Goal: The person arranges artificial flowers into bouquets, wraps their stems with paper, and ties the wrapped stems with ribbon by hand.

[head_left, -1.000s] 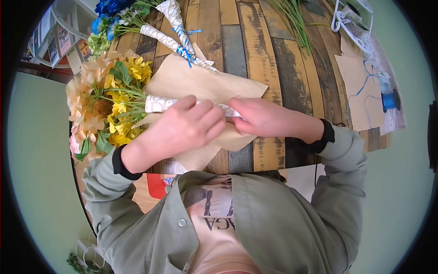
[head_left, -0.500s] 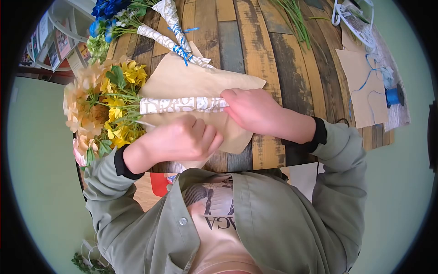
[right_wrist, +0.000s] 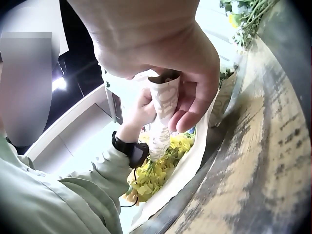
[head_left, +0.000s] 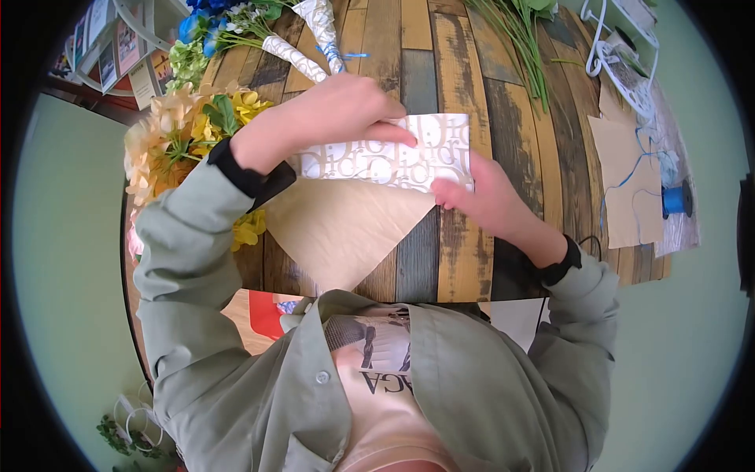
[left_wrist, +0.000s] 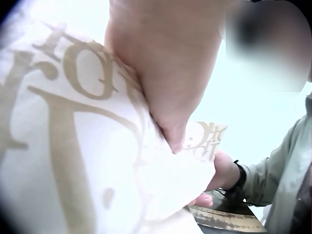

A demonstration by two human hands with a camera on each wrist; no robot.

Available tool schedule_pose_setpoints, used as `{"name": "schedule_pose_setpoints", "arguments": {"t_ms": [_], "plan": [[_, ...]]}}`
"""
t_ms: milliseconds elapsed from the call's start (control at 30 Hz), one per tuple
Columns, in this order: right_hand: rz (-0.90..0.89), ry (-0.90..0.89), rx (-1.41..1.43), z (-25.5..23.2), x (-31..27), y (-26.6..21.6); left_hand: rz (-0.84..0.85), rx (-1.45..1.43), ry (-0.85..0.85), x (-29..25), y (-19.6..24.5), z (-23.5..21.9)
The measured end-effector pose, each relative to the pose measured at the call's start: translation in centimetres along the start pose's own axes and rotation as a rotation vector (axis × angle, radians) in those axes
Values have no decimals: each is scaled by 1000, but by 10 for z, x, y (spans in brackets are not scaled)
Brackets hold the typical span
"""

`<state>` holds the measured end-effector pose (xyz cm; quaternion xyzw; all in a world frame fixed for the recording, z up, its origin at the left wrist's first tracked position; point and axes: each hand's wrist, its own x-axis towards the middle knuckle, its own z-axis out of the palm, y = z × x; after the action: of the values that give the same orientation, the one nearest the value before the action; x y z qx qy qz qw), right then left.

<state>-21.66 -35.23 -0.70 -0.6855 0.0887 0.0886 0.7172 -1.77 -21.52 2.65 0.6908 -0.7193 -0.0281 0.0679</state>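
Observation:
White wrapping paper [head_left: 444, 145] with tan letters is wrapped around the stems of a flower bunch with peach blooms [head_left: 161, 141] and yellow blooms [head_left: 248, 230]. My left hand [head_left: 342, 110] pinches the paper along its upper side, thumb pressed on the printed face. At the stem end, my right hand [head_left: 491, 197] grips the paper's edge. In the right wrist view the paper is a loose tube [right_wrist: 163, 105] with an open end, and my right fingers [right_wrist: 187, 117] curl around it. The stems inside are hidden. A brown paper sheet [head_left: 346, 224] lies below.
Two bunches in wrapped cones, one white cone [head_left: 318, 23] tied with blue ribbon, lie at the far left by blue flowers [head_left: 193, 30]. Loose green stems [head_left: 527, 59] lie at the back. A white wire rack [head_left: 625, 59] and a blue ribbon spool [head_left: 675, 201] are at right.
The narrow wrapped handle now shows as a wider spread of printed paper. My left hand has moved up from the near side onto the paper; my right hand has shifted right to its end.

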Motion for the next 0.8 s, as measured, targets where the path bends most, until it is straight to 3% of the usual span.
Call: {"name": "schedule_pose_setpoints", "arguments": {"t_ms": [33,67,133,200,267,333,467,533,667,733,800], "plan": [[-203,88,-168,6,-2,3,-44,-89,-113,3,-2,1],[-405,177,-334,8,-1,8,-47,-87,-109,6,-3,3],[-506,208,-430,-1,6,22,-103,-208,-219,9,-6,5],[24,169,19,-4,6,22,-132,-140,-126,5,-7,10],[37,140,69,-5,8,24,-163,-68,-35,-1,-4,7],[50,120,128,-7,10,25,31,232,532,-11,7,-2],[75,134,203,-8,11,28,-41,156,254,-58,65,0],[75,123,210,-8,11,27,-10,430,278,-68,65,23],[86,83,224,-12,5,23,-90,452,136,-78,41,39],[89,64,219,-12,4,15,-119,229,32,-78,33,38],[-555,605,-829,-7,0,1,-107,190,28,-76,26,39]]}}
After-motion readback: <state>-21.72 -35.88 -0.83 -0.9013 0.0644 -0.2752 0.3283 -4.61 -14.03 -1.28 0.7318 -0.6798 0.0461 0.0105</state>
